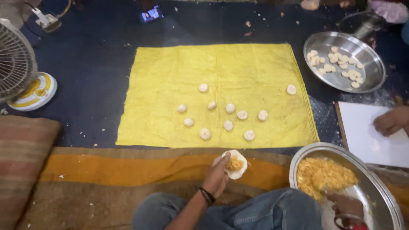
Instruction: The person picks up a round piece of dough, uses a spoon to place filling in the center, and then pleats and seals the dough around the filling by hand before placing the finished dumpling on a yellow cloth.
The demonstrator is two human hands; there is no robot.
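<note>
The left hand (216,176) cups a round white dough disc with yellow filling (234,164), while the right hand (347,204) reaches, fingers loosely curled, into the large steel bowl of yellow filling (385,187) at near right.

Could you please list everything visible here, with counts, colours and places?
dough balls: eleven, white, on the yellow cloth
yellow cloth: one, spread mid floor
dough disc with filling: one, white and yellow, in the left hand
filling bowl: one, steel, yellow filling, lower right
steel plate: one, small pale pieces, upper right
white board: one, right edge, another person's hand on it
fan: one, white, far left
phone: one, top
left hand: holding the disc
right hand: in the filling bowl
</note>
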